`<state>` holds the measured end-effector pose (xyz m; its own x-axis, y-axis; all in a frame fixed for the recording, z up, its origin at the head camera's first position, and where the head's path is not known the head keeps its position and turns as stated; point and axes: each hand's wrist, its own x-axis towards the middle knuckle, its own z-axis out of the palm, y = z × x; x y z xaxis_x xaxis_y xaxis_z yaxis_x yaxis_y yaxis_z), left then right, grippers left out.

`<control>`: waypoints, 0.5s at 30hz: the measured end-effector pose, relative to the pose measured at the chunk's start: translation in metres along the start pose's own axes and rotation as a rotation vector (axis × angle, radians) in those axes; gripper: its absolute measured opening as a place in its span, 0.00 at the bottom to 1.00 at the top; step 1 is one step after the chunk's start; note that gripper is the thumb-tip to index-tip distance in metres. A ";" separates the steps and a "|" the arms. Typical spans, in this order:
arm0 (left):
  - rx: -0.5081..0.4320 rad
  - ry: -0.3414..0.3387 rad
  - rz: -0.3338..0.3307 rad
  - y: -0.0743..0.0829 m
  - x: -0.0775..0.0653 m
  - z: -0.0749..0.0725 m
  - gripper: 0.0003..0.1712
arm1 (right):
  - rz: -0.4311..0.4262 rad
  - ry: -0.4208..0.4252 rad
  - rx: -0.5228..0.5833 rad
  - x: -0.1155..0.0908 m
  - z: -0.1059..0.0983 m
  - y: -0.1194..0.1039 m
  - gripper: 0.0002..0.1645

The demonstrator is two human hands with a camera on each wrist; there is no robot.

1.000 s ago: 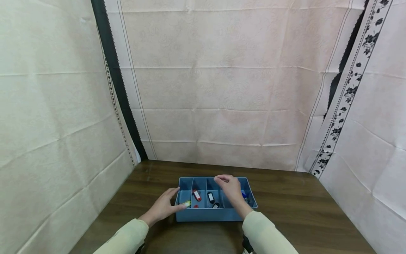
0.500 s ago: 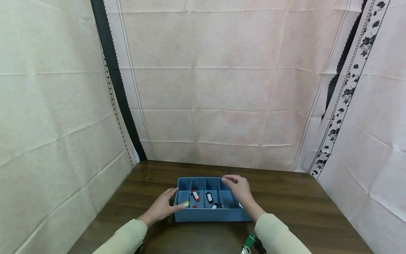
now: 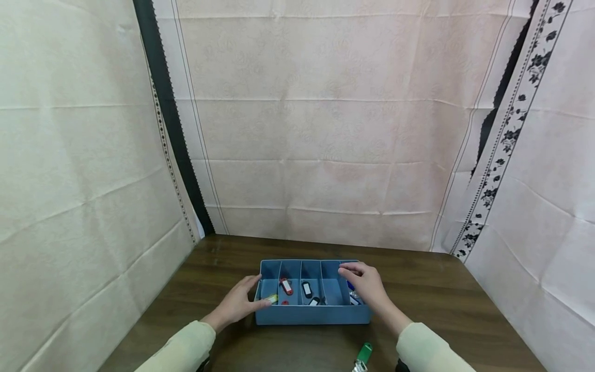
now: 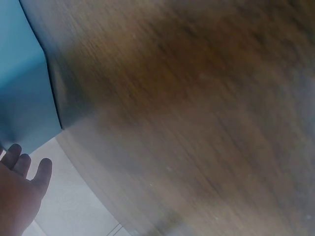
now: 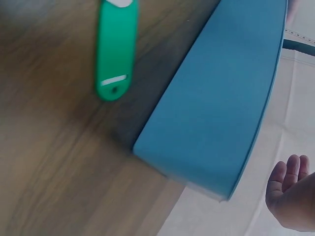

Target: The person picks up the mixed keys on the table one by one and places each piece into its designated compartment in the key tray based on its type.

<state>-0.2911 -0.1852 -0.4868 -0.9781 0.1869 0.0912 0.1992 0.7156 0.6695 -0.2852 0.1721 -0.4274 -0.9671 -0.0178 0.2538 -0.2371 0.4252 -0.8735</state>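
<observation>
In the head view my left hand (image 3: 237, 302) rests at the left end of a blue divided box (image 3: 311, 315), thumb along the front rim, fingers relaxed against its side. My right hand (image 3: 364, 284) hovers over the rightmost compartment, fingers bent toward the thumb; I see nothing between them. A yellow key tag (image 3: 272, 298) lies in the left compartment beside my left thumb. The neighbouring one holds a red key tag (image 3: 286, 287) and another red piece. Black key tags (image 3: 307, 289) lie in the third. Blue key tags (image 3: 355, 298) show under my right hand.
A green key tag (image 3: 364, 354) with a metal ring lies on the wooden table (image 3: 297, 346) in front of the box, toward the right. Cloth sheets (image 3: 325, 129) hang behind and at both sides of the table.
My right hand has moved right along the box, uncovering the green key tag on the table and more of the fourth compartment. My left hand has stayed at the box's left end.
</observation>
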 end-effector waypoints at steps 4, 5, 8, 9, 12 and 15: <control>0.006 0.001 0.001 -0.001 0.000 0.000 0.56 | 0.008 -0.006 -0.021 -0.007 -0.012 0.005 0.20; 0.008 0.001 0.001 -0.001 0.000 -0.001 0.57 | 0.009 -0.004 -0.027 -0.008 -0.015 0.006 0.20; 0.007 -0.002 0.000 0.000 0.000 -0.001 0.57 | 0.008 0.000 -0.035 -0.012 -0.024 0.010 0.19; 0.006 -0.002 0.000 0.000 0.000 -0.001 0.57 | 0.008 0.004 -0.038 -0.013 -0.026 0.011 0.19; 0.002 -0.001 -0.001 0.001 -0.001 -0.001 0.57 | 0.002 0.009 -0.044 -0.019 -0.034 0.013 0.19; 0.003 -0.002 -0.002 0.002 -0.001 -0.001 0.57 | -0.015 0.016 -0.054 -0.026 -0.041 0.015 0.18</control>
<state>-0.2897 -0.1851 -0.4849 -0.9783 0.1872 0.0885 0.1978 0.7180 0.6674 -0.2597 0.2158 -0.4297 -0.9619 -0.0103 0.2732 -0.2455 0.4729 -0.8462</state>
